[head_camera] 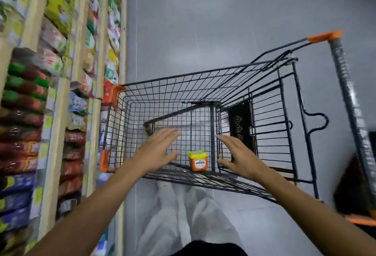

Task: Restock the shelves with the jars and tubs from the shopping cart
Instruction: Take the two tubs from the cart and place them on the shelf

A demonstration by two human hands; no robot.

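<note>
- Nearest the camera, two bare forearms are stretched forward over the near rim of the shopping cart [154,175].
- The left hand [160,150] is held flat above the basket, fingers straight and slightly spread, thumb out to the side; nothing is held or touched by it.
- The right hand [236,154] is likewise spread, fingers straight, thumb pointing inward toward the tub; nothing is gripped.
- Between the two hands, one orange tub [198,161] with a yellow lid is seen upright on the wire floor, close to the cart's near edge and just beside the dark bar under the floor.
- A black panel [241,125] is seen against the cart's right wall, just beyond the right hand.
- The grey handle [350,101] with orange end caps lies at the cart's right end.
- Along the left, shelves [55,123] packed with coloured packets are seen, blurred, with the cart's left end close against them.
</note>
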